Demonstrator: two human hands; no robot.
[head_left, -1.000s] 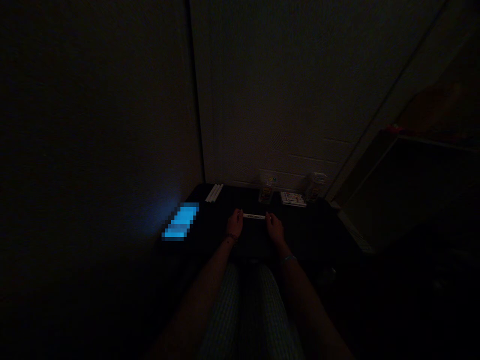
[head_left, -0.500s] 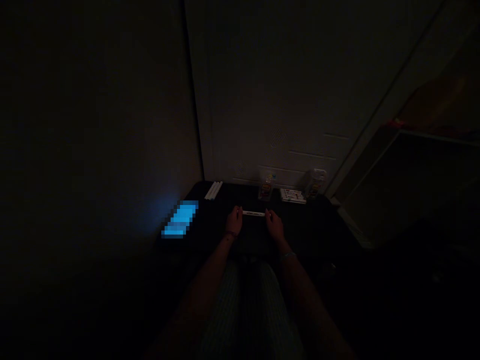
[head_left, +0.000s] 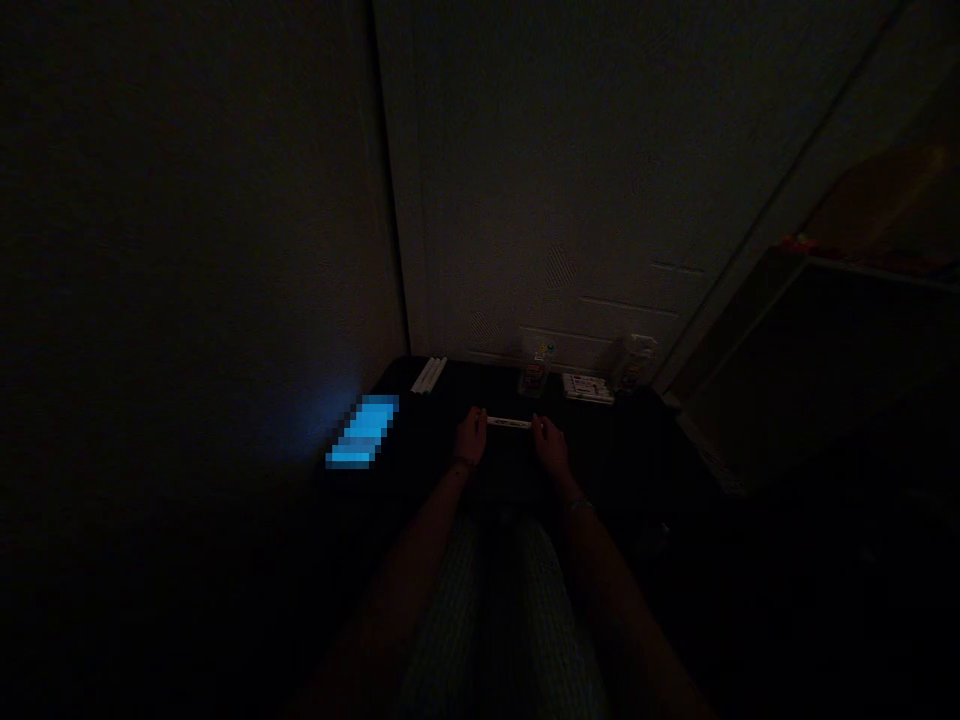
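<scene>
In the dark head view, a slim white marker [head_left: 510, 423] with dark print lies level between my two hands above the dark tabletop [head_left: 480, 482]. My left hand [head_left: 471, 438] pinches its left end, with fingers closed. At the opposite end, the fingertips of my right hand [head_left: 551, 443] are closed on the marker too. Dim light hides the finer detail of the fingers. Several similar white markers [head_left: 429, 375] lie side by side at the back left of the table.
A glowing blue, pixelated screen [head_left: 362, 432] is at the left edge. Along the back wall stand a clear container [head_left: 534, 375], a flat white printed pack [head_left: 588, 388] and another clear container [head_left: 634, 362]. A dark framed panel [head_left: 825, 370] is on the right.
The view has shifted slightly and become a little darker. Both hands keep hold of the marker in almost the same place.
</scene>
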